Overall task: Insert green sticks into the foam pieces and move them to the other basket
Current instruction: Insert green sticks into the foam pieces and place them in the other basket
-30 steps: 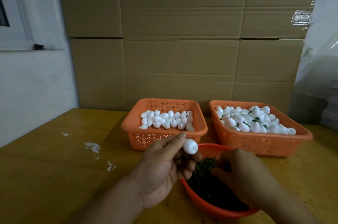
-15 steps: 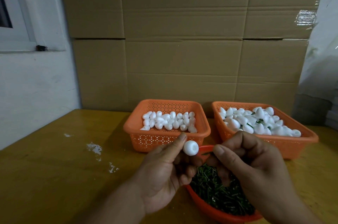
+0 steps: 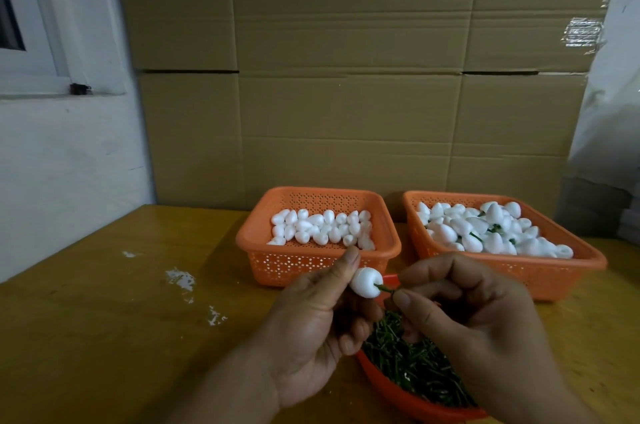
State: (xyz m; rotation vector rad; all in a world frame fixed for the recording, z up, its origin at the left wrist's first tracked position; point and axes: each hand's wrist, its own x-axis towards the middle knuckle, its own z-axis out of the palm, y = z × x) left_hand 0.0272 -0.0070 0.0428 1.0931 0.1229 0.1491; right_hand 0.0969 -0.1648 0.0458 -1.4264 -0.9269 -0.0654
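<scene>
While pinching foam piece (image 3: 364,281) in left hand (image 3: 311,330), pushes green stick (image 3: 383,288), pinched by right hand (image 3: 474,323), into it above stick bowl (image 3: 391,392).

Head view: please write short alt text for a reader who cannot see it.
A left hand holds a white foam piece while the right hand pushes a green stick into it, above a bowl of sticks. Behind stand two orange baskets of foam pieces.
</scene>
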